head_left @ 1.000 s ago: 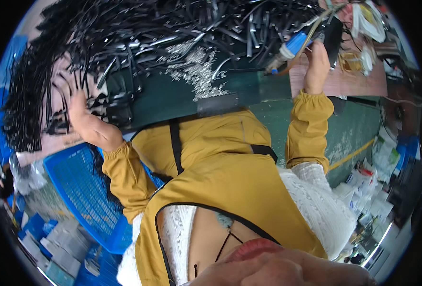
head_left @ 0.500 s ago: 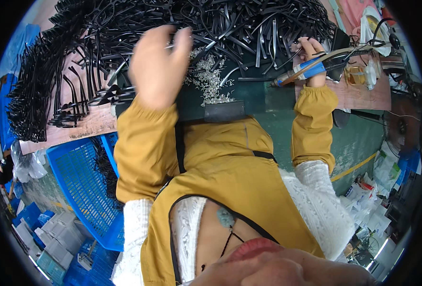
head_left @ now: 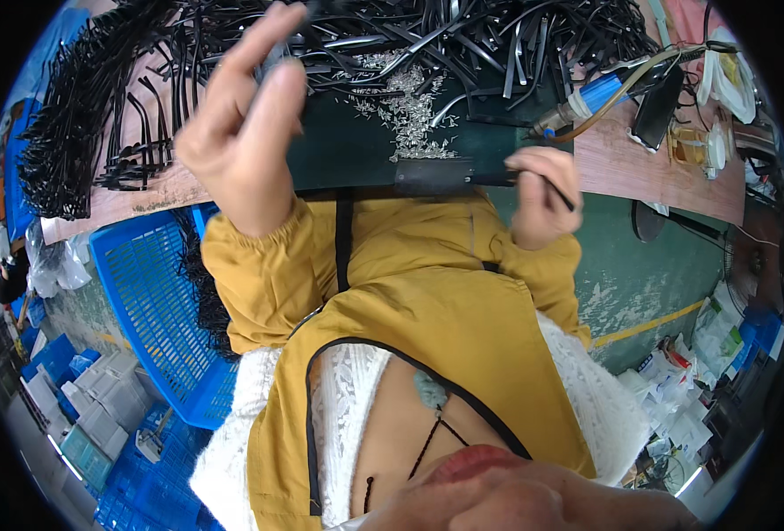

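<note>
My right hand (head_left: 542, 196), fingers closed, holds a thin black eyeglass temple (head_left: 498, 179) near the table's front edge. One end of that temple points toward the small dark block (head_left: 432, 176) at the edge. On the left, my left hand (head_left: 241, 133) is raised above the table, thumb and forefinger apart, slightly blurred; I make out nothing between them. Small silver screw-like pieces (head_left: 417, 115) lie spread on the dark green mat (head_left: 339, 146) behind the block. A big heap of black temples (head_left: 463, 44) covers the far part of the table.
A blue-gripped powered hand tool (head_left: 587, 99) with a brown hose rests on the right. Beyond it are a dark phone-like slab (head_left: 657, 111) and a jar of amber liquid (head_left: 688, 143). Bundled temples (head_left: 64, 115) stand at the left. A blue basket (head_left: 148, 310) sits below the table.
My right hand has come away from beside the blue tool, moving nearer and left with the temple in it. My left hand has shifted left. The view has moved slightly.
</note>
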Motion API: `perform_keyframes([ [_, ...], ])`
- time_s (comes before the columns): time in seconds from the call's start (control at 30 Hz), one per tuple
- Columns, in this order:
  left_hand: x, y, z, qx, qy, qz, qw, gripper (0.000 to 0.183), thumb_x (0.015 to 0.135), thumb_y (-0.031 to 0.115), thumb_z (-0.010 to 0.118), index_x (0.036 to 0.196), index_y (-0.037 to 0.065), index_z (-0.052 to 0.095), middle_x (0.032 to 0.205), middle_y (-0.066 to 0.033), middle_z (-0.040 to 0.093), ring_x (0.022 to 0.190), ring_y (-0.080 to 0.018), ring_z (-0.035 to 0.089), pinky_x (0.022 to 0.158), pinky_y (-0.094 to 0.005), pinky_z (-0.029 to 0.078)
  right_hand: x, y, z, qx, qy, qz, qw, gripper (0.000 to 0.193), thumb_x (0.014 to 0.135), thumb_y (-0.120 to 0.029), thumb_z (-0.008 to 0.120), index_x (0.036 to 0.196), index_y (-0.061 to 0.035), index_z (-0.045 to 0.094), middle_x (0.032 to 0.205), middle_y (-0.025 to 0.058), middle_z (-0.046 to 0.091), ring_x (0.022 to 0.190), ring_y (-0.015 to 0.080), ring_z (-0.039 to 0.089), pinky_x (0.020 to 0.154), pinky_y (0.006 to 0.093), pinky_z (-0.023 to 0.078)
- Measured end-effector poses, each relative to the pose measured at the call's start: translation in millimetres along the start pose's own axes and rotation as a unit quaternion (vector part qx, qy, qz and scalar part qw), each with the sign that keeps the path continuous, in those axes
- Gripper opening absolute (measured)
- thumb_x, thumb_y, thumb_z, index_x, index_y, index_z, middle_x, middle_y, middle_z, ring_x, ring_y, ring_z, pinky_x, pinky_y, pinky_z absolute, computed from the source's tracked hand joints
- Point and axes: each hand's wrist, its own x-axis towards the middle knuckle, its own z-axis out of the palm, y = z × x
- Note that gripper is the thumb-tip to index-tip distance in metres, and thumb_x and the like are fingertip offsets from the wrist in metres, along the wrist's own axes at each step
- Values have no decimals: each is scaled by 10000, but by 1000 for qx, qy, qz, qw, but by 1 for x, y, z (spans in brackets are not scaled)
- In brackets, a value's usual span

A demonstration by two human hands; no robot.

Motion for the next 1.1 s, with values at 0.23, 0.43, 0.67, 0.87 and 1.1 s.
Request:
perform_keyframes([
  [0.23, -66, -12, 13, -388, -8, -213, 897, 192, 994, 81, 560, 1180, 32, 569, 1106, -155, 599, 863, -260, 697, 723, -372, 565, 12, -18, 18, 180, 80, 177, 964, 129, 969, 23, 623, 1023, 110, 701, 1053, 128, 652, 740, 118, 608, 624, 213, 485],
  [0.43, -86, -40, 69, -425, 61, -197, 881, 410, 956, -1, 509, 1353, 5, 406, 906, -138, 602, 653, -198, 608, 659, -335, 549, -9, -12, 39, 165, -53, 346, 922, 106, 942, 89, 649, 1047, 83, 641, 1126, 82, 590, 894, 124, 658, 757, 264, 601],
  [0.67, -140, -54, 39, -285, -41, -160, 944, 452, 1002, -26, 488, 1425, -3, 327, 1166, -218, 665, 1124, -300, 672, 992, -372, 537, -16, -10, 57, 151, -108, 362, 913, 108, 934, 35, 707, 1025, 75, 662, 982, 68, 670, 781, 118, 672, 684, 248, 583],
  [0.87, -176, -60, 28, -232, -77, -119, 962, 737, 848, -75, 775, 1408, 37, 309, 1276, -227, 645, 1237, -300, 639, 979, -368, 555, -13, -11, 68, 172, -96, 392, 898, 135, 944, 23, 717, 1064, 63, 670, 955, 80, 688, 721, 104, 643, 649, 223, 518],
  [1.1, -190, -72, 30, -178, -76, -104, 975, 802, 716, 89, 956, 1342, 31, 458, 1298, -225, 660, 1071, -242, 712, 882, -340, 583, -16, -19, 70, 37, -113, 330, 936, 119, 922, 26, 722, 1027, 61, 679, 947, 65, 677, 708, 92, 642, 620, 228, 533],
])
